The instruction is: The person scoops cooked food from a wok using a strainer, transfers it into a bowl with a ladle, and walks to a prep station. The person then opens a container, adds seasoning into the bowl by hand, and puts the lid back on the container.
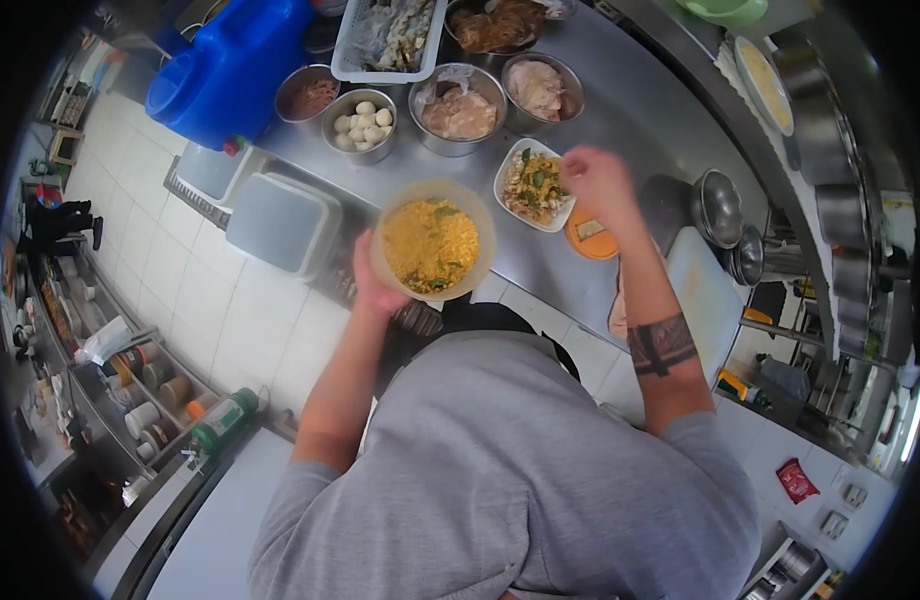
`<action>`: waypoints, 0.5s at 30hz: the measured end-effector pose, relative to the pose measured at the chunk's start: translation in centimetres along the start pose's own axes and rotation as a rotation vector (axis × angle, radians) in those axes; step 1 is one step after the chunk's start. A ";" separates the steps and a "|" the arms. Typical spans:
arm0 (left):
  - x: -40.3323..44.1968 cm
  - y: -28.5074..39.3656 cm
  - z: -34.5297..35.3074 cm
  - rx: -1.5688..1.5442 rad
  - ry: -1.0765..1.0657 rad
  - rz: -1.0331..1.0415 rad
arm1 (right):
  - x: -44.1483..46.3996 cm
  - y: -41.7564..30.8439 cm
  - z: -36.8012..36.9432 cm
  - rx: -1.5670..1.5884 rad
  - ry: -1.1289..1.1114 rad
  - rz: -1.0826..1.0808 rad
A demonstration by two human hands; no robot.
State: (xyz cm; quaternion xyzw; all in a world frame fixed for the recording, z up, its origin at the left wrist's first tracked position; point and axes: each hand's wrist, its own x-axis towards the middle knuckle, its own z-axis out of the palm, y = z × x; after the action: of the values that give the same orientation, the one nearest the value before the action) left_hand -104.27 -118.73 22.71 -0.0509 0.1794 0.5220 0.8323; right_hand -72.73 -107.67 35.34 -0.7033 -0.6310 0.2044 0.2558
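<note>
My left hand (376, 280) grips the side of a round plastic tub (432, 241) filled with yellow crumbly food and some green leaves. The tub is tilted towards the camera, near the counter's front edge. My right hand (596, 180) is over the right edge of a white square bowl (533, 185), with its fingers drawn together; whether something is between them is too small to tell. Yellow crumbs and green leaves lie in the bowl. Just below my right hand, an orange round lid (592, 233) rests on the steel counter.
Steel bowls hold white balls (363, 128), pale raw meat (458, 112) and more meat (536, 90). A white basket (388, 72) and a blue jug (225, 75) stand behind. A cutting board (702, 290) and metal bowls (718, 208) are at the right.
</note>
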 end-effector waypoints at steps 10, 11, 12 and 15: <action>-1.2 0.9 -2.7 -0.165 0.066 0.084 | -3.7 11.1 0.6 -0.773 -0.309 -0.036; -1.5 1.1 -3.4 -0.116 0.016 0.076 | -3.2 11.3 0.8 -0.640 -0.390 0.061; -1.9 1.3 -4.1 -0.065 -0.032 0.067 | -2.8 11.4 1.1 -0.504 -0.471 0.160; -2.6 2.0 -5.3 -0.041 -0.013 0.127 | -3.1 10.7 -1.8 -0.563 -0.576 0.175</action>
State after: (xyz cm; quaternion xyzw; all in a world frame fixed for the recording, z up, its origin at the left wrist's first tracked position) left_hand -108.38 -121.47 18.94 -0.0527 0.1660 0.5776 0.7975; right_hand -63.63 -111.67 30.01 -0.7110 -0.6458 0.2332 -0.1521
